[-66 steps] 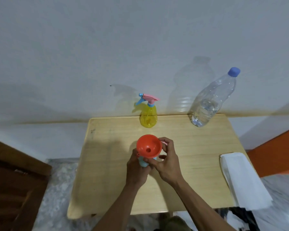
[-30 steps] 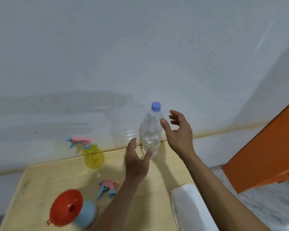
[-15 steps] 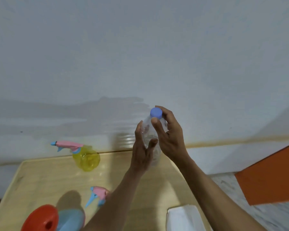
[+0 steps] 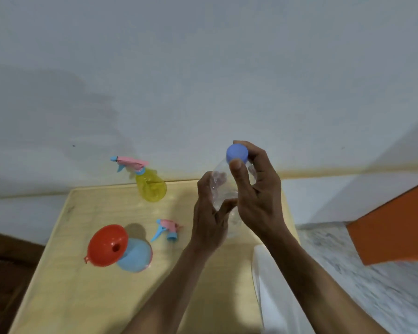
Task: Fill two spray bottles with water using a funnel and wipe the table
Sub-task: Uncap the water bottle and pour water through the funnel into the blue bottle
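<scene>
A clear water bottle (image 4: 223, 189) is held above the right part of the wooden table (image 4: 87, 300). My left hand (image 4: 209, 220) grips its body. My right hand (image 4: 256, 196) pinches its blue cap (image 4: 237, 153) between thumb and fingers. At the front left a red funnel (image 4: 108, 244) sits in the neck of a blue spray bottle (image 4: 136, 257). That bottle's pink and blue spray head (image 4: 167, 229) lies loose on the table beside it. A yellow spray bottle (image 4: 151, 186) with its spray head on stands at the back.
A folded white cloth (image 4: 275, 297) lies on the table's right edge, partly under my right forearm. The white wall (image 4: 203, 68) runs right behind the table. An orange surface (image 4: 393, 227) is on the right, dark wood (image 4: 3, 273) on the left.
Both hands left the funnel and blue bottle, reached to the water bottle at the back right and took hold of it. It now sits lower and nearer over the table.
</scene>
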The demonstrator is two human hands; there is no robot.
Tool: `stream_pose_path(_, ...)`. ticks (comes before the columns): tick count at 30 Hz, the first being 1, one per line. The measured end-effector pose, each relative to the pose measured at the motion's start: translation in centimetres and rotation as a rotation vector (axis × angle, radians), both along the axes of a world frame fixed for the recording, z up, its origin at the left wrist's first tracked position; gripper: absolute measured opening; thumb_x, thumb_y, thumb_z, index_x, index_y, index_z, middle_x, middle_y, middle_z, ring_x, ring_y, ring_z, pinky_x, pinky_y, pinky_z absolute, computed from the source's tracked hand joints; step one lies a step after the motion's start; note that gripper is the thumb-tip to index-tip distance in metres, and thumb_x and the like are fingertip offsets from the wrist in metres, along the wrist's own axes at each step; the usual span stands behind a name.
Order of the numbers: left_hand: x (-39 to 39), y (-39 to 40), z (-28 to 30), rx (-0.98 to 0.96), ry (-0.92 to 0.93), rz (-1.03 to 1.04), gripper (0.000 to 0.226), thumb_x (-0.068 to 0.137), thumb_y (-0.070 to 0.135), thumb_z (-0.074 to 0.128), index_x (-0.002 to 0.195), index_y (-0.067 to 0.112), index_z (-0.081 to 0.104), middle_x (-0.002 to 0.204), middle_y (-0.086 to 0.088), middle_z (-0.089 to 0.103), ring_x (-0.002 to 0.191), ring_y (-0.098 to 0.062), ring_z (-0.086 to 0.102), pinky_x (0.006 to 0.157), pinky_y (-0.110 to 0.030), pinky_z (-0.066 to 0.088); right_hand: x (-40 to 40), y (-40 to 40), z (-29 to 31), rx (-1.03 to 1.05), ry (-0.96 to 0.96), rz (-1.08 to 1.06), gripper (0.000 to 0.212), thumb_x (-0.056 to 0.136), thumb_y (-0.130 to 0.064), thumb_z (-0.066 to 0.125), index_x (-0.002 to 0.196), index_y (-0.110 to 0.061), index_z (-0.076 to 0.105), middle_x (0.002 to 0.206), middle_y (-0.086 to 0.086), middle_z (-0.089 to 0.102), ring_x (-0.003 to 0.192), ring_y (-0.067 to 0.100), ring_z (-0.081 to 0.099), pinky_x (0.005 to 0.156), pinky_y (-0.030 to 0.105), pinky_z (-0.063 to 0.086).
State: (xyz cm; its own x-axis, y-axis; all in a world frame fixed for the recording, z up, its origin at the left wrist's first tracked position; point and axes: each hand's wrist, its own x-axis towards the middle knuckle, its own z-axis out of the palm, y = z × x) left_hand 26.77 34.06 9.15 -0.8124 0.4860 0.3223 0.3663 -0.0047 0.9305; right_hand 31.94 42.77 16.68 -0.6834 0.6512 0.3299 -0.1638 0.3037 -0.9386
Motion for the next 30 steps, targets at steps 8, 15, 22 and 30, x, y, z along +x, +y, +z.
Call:
stream_pose_path(8,6.2,-10.1,-1.0,-0.011,-0.085,0.044,0.074,0.086,0.067,0.059,0.141,0.022,0.039,0.136,0.001,0.058,0.129,-0.016,0.056,0.106,-0.035,0.048,5.2,-9.3,-0.7,-0.019,-0.005,0.050,0.034,0.098,-0.046,0.051,0.122,-0.024,0.061,0.118,-0.019,0.066,0.111,-0.002,0.061,0.089,0.008,0.042)
stream_pose_path(15,8.5,-14.8,-2.1,-0.011,-0.130,0.042,0.055,0.083,0.062,0.066,0.129,0.044,0.042,0.132,0.006,0.061,0.126,-0.016,0.058,0.107,-0.050,0.047,8.0,-13.7,-2.0,-0.061,-0.042,0.066,0.024,0.102,-0.031,0.057,0.122,-0.021,0.064,0.113,-0.014,0.068,0.109,0.005,0.064,0.090,0.015,0.046)
stream_pose_path(22,9.4,-15.6,-3.1,-0.019,-0.160,0.073,0.051,0.080,0.041,0.066,0.122,0.059,0.044,0.131,0.009,0.062,0.127,-0.012,0.058,0.109,-0.051,0.044,9.2,-14.9,-2.5,-0.040,-0.063,0.035,0.022,0.101,-0.028,0.059,0.122,-0.023,0.063,0.114,-0.014,0.069,0.110,0.005,0.064,0.095,0.022,0.048)
stream_pose_path(30,10.0,-16.0,-2.9,-0.085,-0.180,0.086,0.057,0.082,0.044,0.065,0.128,0.064,0.036,0.136,0.016,0.059,0.131,-0.010,0.055,0.110,-0.050,0.045,8.9,-15.7,-1.5,-0.113,-0.049,-0.097,0.031,0.080,-0.033,0.085,0.099,-0.022,0.064,0.096,-0.011,0.072,0.100,0.008,0.067,0.091,0.023,0.052)
